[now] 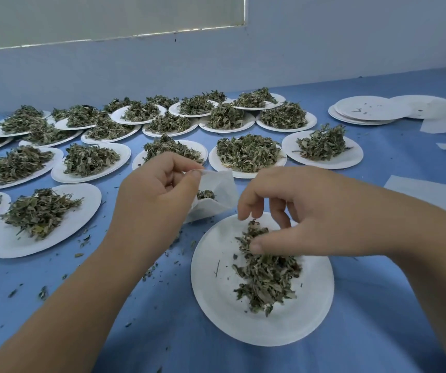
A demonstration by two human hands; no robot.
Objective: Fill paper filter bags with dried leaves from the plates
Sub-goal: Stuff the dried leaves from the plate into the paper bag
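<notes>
My left hand (154, 192) pinches the rim of a white paper filter bag (223, 192) and holds it open above the blue table; some dried leaves show inside it. Just right of the bag, my right hand (292, 208) reaches down with curled fingers into the pile of dried leaves (266, 273) and pinches a tuft of them. The pile lies on a white paper plate (216, 297) right in front of me.
Several more white plates heaped with dried leaves (246, 154) cover the table's left and back. A stack of bare plates (370, 110) and loose flat filter bags (445, 117) lie at the right. Leaf crumbs are scattered on the blue cloth (135, 305). A wall stands behind.
</notes>
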